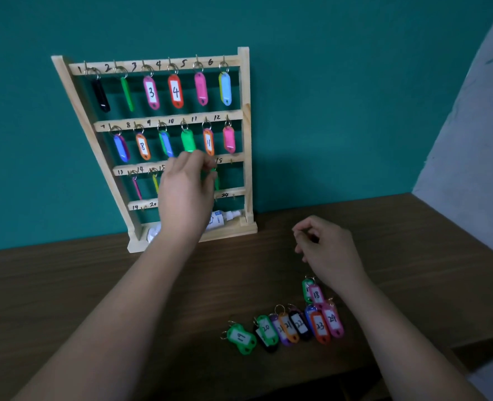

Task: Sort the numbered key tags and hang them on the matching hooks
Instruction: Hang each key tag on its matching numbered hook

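A wooden key rack [246, 134] leans against the teal wall, its rows marked 1 to 24. Coloured tags hang on the two upper rows, and several more on the third row. My left hand [186, 192] is raised at the third row, fingers pinching a green tag [216, 180] by the hooks near 17. My right hand [326, 244] hovers over the table with loosely curled fingers and holds nothing. On the table lie several loose tags, among them a green tag 19 [239, 338], a pink tag 18 [316, 295] and a pink tag 24 [332, 319].
The brown wooden table [95, 285] runs to an edge at the right, beside a grey wall [470, 140]. A small white bottle [225, 218] and crumpled white paper [152, 234] lie on the rack's base.
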`<state>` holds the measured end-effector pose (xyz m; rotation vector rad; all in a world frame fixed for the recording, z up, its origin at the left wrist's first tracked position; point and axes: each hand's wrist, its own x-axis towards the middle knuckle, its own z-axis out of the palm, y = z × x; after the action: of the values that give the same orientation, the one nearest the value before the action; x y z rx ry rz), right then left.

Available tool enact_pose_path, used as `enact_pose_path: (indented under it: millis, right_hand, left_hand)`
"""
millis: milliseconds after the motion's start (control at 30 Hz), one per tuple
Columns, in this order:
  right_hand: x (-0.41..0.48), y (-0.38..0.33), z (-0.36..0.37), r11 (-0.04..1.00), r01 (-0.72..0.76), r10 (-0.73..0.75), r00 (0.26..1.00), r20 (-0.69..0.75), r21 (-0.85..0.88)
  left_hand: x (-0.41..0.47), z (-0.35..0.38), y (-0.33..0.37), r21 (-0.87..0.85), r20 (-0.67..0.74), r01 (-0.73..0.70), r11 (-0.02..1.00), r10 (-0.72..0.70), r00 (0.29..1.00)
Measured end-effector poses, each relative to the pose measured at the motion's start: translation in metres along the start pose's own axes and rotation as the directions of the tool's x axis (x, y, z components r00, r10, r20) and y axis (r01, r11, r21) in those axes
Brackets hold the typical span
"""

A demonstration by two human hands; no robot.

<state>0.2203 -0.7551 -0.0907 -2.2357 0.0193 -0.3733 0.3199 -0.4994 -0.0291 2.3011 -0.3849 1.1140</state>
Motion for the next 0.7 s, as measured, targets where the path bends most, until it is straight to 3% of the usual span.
enact_pose_path:
  millis: [100,200,433,700]
  right_hand:
    - [-0.004,0.012,-0.010,0.994,-0.019,0.029,0.995,0.092,-0.109]
    - [-0.010,0.024,-0.021,0.977,-0.024,0.069,0.976,0.208,-0.210]
    - [-0.024,0.032,-0.031,0.976,-0.071,0.134,0.940,0.314,-0.204]
    - [-0.029,0.030,-0.036,0.969,-0.101,0.183,0.906,0.381,-0.226]
  left_hand:
    - [-0.024,0.006,0.017,-0.057,0.054,-0.037,0.998,0.040,0.998]
    - [-0.052,0.018,0.036,-0.167,0.238,0.001,0.986,0.039,0.970]
    - [-0.103,0.029,0.062,-0.217,0.613,0.069,0.974,0.081,0.786]
    - [-0.118,0.047,0.085,-0.192,0.754,0.083,0.978,0.093,0.650]
